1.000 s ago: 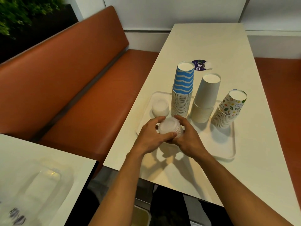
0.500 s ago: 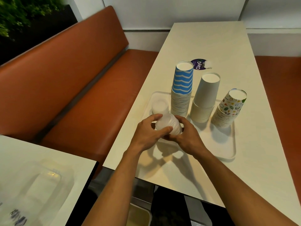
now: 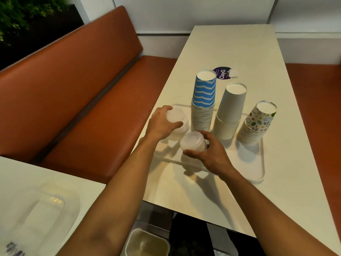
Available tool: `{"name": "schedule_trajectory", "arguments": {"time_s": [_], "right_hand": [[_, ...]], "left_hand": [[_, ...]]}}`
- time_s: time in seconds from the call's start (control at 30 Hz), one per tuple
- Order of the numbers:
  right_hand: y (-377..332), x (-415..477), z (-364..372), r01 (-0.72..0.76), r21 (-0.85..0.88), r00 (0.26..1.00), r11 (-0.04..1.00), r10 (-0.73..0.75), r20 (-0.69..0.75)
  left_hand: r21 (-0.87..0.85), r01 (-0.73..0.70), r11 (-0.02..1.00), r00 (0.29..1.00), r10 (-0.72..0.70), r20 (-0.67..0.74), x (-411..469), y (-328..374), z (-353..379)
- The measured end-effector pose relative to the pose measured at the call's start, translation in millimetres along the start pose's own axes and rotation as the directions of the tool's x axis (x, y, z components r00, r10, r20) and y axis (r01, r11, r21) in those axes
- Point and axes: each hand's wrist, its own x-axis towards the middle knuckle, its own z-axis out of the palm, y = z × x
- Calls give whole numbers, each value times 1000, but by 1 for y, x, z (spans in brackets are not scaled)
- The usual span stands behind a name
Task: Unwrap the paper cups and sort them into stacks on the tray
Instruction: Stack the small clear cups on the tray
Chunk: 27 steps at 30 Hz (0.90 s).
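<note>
My right hand (image 3: 208, 154) curls round a short stack of translucent white cups (image 3: 192, 144) over the white rectangular tray (image 3: 262, 163). My left hand (image 3: 162, 124) grips another translucent cup (image 3: 176, 115) just beyond, left of the blue-striped paper cup stack (image 3: 203, 100).

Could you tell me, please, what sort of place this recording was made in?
Probably a café or fast-food dining area: a padded orange bench runs beside a long white table, and a serving tray holds stacks of disposable cups.
</note>
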Motion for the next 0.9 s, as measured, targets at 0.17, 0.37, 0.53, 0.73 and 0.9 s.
{"name": "schedule_trajectory", "arguments": {"time_s": [0.17,0.37,0.53,0.73,0.9], "right_hand": [[4,0,-3,7,4,1000,1000,-7,-21],[4,2,-4,3,7,1000,1000,-3,-8],[5,3,-4,-3,7,1000,1000,3,-5],[6,4,-5,-2,12,1000,1000,2,-13],[6,3,-5,-7,10,1000,1000,7,-10]], "left_hand": [[108,-3,994,995,-7,96,16,-5,8],[72,-25,997,990,15,142,18,-4,11],[85,-25,996,983,9,182,19,2,14],[106,-17,994,970,-9,241,17,4,8],[25,-15,1000,992,12,127,-6,6,-2]]}}
